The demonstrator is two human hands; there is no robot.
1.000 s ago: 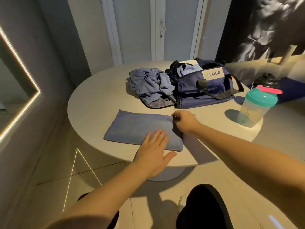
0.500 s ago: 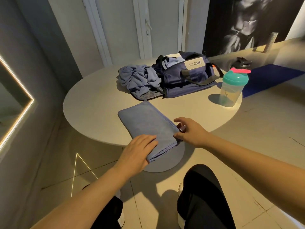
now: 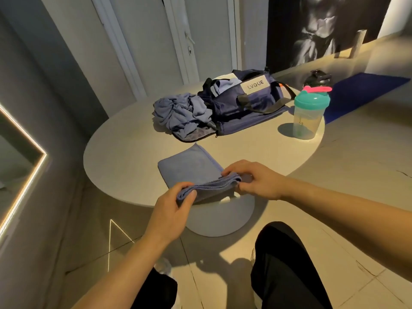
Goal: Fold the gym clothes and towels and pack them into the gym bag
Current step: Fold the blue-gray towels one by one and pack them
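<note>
The blue towel [image 3: 189,166] lies folded at the near edge of the round table [image 3: 124,157], its far part flat on the top and its near end lifted and bunched into layers. The left hand [image 3: 171,206] grips the near left end, thumb on top and fingers curled under the folded edge. The right hand [image 3: 256,181] pinches the right end of the same lifted edge, fingers curled over it.

Beyond the towel, well apart from it, a heap of crumpled blue clothes [image 3: 178,112] sits against the left side of the navy gym bag [image 3: 245,101]. The bag is open, with pale fabric showing at its mouth. A light patch [image 3: 255,85] on its side reads "LVQUE".

To the right of the bag stands a clear shaker bottle [image 3: 308,114] with a teal lid and a pink flip cap; faint markings on its side are too small to read. Behind it a dark blue mat [image 3: 361,92] lies on the floor.
</note>
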